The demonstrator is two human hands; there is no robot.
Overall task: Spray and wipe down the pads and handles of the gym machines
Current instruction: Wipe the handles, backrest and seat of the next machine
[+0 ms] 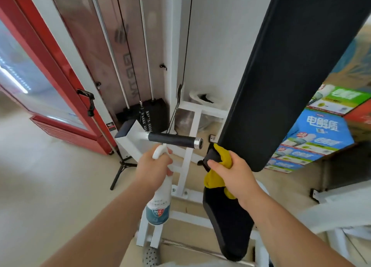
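The left grip [154, 166] is wrapped round the neck of the spray bottle [158, 204]. Its fingers curl at the white trigger head, and the bottle's body hangs below it. Just above and beyond this grip the machine's black handle [172, 139] juts out sideways, close to the nozzle but not touching it.

The right grip [230, 170] is clamped on a bunched yellow cloth [212, 180]. It holds the cloth against the spot where the lower end of the long back pad [291, 65] meets the top of the seat pad [226, 222]. The back pad rises above and to the right of this grip, and the seat pad drops away beneath it toward the person.

The step in hand looks like wiping at the joint between the two pads, with the bottle kept ready. No wet sheen can be made out on the handle, so it probably awaits spraying. The next move likely calls for aiming the nozzle squarely at the handle's black sleeve, not the weight stack [148, 114] behind it. The cloth would then cross over from the right to rub along the handle's length.
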